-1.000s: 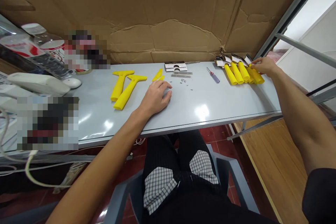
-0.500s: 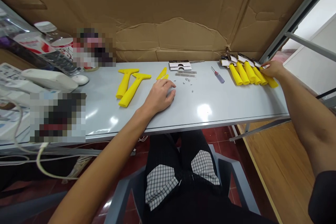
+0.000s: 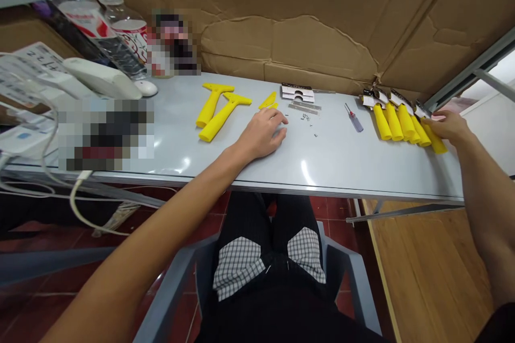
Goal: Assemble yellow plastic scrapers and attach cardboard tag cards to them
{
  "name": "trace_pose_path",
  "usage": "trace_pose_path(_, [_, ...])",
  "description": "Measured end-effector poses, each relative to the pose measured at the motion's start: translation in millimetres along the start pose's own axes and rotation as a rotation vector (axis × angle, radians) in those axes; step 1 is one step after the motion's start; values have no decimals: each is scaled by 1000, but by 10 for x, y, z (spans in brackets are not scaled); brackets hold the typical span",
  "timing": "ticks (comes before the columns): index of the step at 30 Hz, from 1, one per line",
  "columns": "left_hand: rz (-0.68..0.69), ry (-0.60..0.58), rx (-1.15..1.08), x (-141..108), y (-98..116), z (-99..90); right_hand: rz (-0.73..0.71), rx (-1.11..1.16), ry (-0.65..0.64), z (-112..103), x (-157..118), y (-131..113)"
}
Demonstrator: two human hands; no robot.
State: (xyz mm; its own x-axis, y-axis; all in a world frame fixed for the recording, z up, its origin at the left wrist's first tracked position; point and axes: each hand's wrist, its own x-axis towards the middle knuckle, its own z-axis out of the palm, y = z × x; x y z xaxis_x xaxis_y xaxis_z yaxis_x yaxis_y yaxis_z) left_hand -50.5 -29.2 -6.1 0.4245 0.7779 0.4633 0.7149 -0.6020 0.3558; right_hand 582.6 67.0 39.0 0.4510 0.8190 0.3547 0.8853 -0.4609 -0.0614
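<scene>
My left hand (image 3: 266, 133) rests on the grey tabletop, fingers loosely bent and apart, holding nothing. Just beyond its fingertips lie small yellow plastic pieces (image 3: 267, 101). To its left are two yellow T-shaped scraper handles (image 3: 219, 118). At the right end of the table my right hand (image 3: 449, 126) has its fingers closed around the last yellow scraper (image 3: 436, 140) in a row; its upper part is hidden by the fingers. The other yellow scrapers (image 3: 396, 122) lie side by side, with black-and-white card sleeves on their heads.
Metal blades (image 3: 304, 107), small screws (image 3: 306, 117) and a card sleeve (image 3: 298, 92) lie mid-table. A screwdriver (image 3: 354, 118) is nearer the row. Bottles (image 3: 124, 27), a white mouse (image 3: 146, 88) and cables crowd the left; a cardboard wall (image 3: 322, 37) stands behind.
The view has swung, so everything sits further right in the picture. Both hands keep their places: the left on the table, the right at the end scraper.
</scene>
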Motion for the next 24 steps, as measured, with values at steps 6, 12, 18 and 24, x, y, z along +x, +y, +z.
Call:
trace_pose_path(6, [-18, 21, -22, 14, 25, -8, 27, 162, 127, -149, -64, -247])
trace_pose_path(12, [-39, 120, 3, 9, 22, -19, -270, 201, 393, -341, -571, -1089])
trace_pose_path(18, [-320, 175, 142, 442, -371, -431, -682, 240, 214, -519, -1331, -2262])
trace_pose_path(24, [-713, -25, 272, 768, -735, -910, -809, 399, 63, -360, -1486, -3001])
